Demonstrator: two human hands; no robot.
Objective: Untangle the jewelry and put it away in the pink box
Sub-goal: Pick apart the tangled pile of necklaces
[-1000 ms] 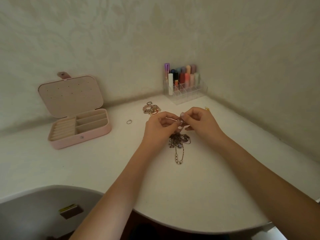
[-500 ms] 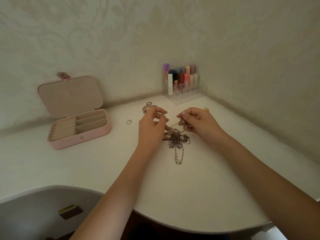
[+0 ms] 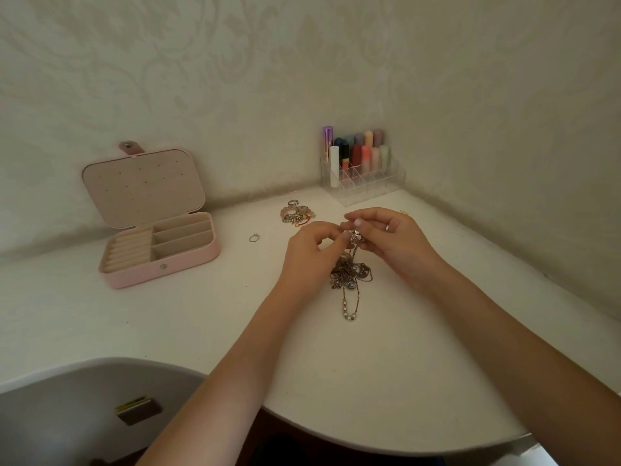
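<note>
on the near bench: white rounded bench [image 3: 369, 381] carries everything.
tangle: knotted heap of thin brown-silver metal chains [image 3: 349, 274] lies mid-bench, one beaded loop trailing toward the person.
hands: left hand [image 3: 311, 253] and right hand [image 3: 391, 237] both pinch a small silver pendant [image 3: 356, 236] lifted above the heap, likely to work it free.
far left: open pink hinged jewelry box [image 3: 161, 253], well apart, compartments ready.

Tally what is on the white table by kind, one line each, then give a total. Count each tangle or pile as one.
Pink jewelry box, lid open: 1
Clear organizer holding cosmetic tubes: 1
Tangle of chains, pinched by the left hand and right hand: 1
Pile of beaded jewelry: 1
Loose ring: 1
Small gold piece, mostly hidden behind the right hand: 1
Total: 6
</note>
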